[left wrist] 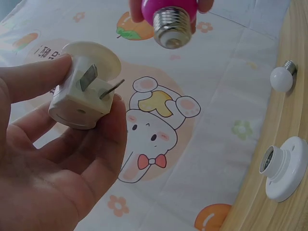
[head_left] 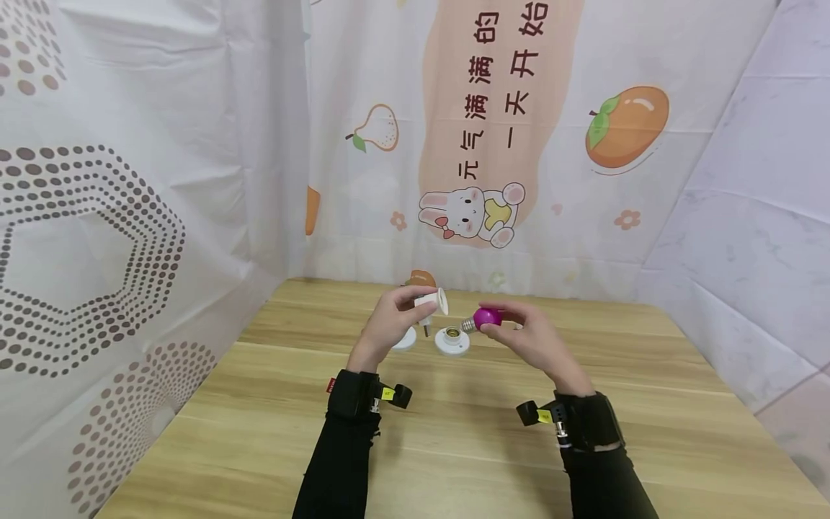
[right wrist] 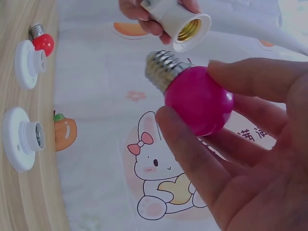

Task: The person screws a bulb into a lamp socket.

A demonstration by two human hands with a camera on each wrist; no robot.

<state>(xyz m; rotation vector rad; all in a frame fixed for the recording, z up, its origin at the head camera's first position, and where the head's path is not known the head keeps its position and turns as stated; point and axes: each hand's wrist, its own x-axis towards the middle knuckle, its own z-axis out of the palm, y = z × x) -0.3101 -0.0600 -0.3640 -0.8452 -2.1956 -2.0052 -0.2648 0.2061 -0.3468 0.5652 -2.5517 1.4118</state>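
The right hand (head_left: 534,339) held a magenta light bulb (right wrist: 198,101) by its round glass, thumb and fingers closed about it, with the metal screw base (right wrist: 166,70) left bare and pointing toward the other hand. The left hand (head_left: 392,317) gripped a white plug-in lamp socket (left wrist: 79,108) between thumb and fingers; its two flat metal prongs (left wrist: 89,78) stuck out from the body, and its flared mouth, with a brass-coloured thread inside, was turned toward the bulb's side. Bulb and socket were both up in the air, near each other but apart.

Below them on the wood-grain tabletop (head_left: 454,447) stood two round white lampholders, the right one (head_left: 454,347) with its threaded opening facing up and the left one (head_left: 405,339) partly hidden by the left hand. A red bulb (right wrist: 44,43) lay just beside the left lampholder, and a small white bulb (left wrist: 282,79) lay near the right one. Behind the table hung a white curtain (head_left: 363,187) printed with a rabbit, fruit and Chinese characters.
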